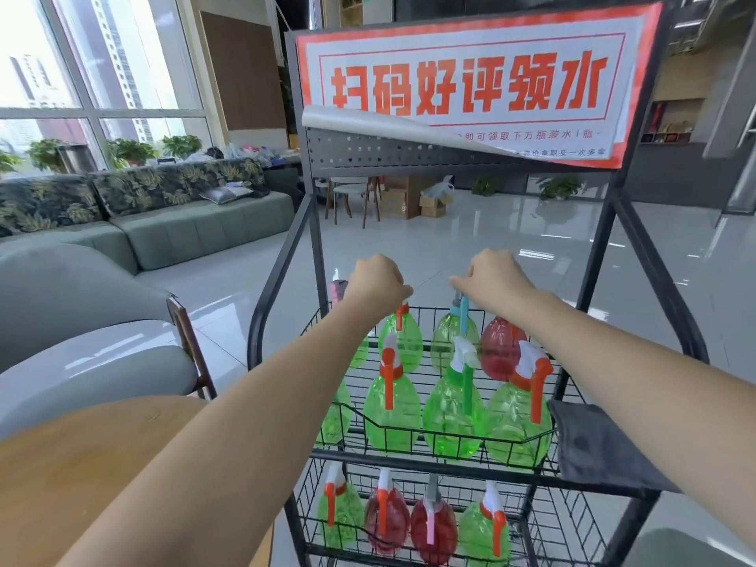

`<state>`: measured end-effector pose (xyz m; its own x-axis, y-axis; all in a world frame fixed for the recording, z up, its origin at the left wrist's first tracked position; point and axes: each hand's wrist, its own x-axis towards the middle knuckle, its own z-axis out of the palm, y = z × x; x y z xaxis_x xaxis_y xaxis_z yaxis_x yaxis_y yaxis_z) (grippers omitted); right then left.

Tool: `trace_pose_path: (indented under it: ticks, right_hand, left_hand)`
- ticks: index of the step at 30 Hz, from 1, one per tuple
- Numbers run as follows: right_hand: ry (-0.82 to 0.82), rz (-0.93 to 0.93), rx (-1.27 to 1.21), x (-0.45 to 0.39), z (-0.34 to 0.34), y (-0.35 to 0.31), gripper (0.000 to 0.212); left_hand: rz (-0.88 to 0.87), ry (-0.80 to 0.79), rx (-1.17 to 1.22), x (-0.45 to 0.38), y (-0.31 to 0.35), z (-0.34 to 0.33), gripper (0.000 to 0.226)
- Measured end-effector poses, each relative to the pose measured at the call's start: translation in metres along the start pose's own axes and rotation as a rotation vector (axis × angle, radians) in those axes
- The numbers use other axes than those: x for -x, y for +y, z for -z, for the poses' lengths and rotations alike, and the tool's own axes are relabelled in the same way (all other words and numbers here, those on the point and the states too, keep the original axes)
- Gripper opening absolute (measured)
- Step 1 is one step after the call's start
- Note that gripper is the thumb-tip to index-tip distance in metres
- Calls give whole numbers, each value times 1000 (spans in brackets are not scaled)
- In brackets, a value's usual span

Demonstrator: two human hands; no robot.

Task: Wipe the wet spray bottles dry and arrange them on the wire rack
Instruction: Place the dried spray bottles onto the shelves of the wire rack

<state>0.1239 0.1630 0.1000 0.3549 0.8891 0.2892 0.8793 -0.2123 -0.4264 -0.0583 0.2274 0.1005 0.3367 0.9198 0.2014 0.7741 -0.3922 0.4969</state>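
Observation:
A black wire rack holds several green and red spray bottles on two basket shelves. In the upper basket's back row, my left hand grips the head of a green bottle with an orange trigger. My right hand pinches the top of a green bottle with a blue trigger beside it. A red bottle stands to their right. The front row has green bottles upright. A dark grey cloth hangs over the basket's right edge.
A red-and-white sign with a curled lower-left corner tops the rack. A wooden table lies at lower left, with a grey chair behind it. A green sofa stands at far left. The glossy floor stretches behind the rack.

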Motion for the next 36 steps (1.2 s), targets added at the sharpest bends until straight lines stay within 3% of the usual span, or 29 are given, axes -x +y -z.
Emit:
trace_pose_path:
  ticks: [6, 16, 24, 31, 34, 36]
  right_hand:
    - [-52, -13, -39, -5, -6, -3, 28]
    - [-74, -54, -98, -4, -3, 0, 23]
    - [-30, -5, -25, 20, 22, -6, 35]
    - [177, 165, -172, 130, 53, -48, 27]
    - [83, 215, -311, 205, 30, -52, 21]
    - [-16, 173, -367, 246, -2, -43, 16]
  left_hand:
    - [15, 42, 3, -4, -6, 0, 15]
    - [23, 21, 62, 2, -6, 3, 15]
    - [20, 23, 47, 29, 1, 15, 47]
    - [67, 419, 475, 161, -2, 23, 25]
    - [136, 486, 674, 234, -31, -5, 13]
    - [210, 446, 720, 271, -56, -37, 14]
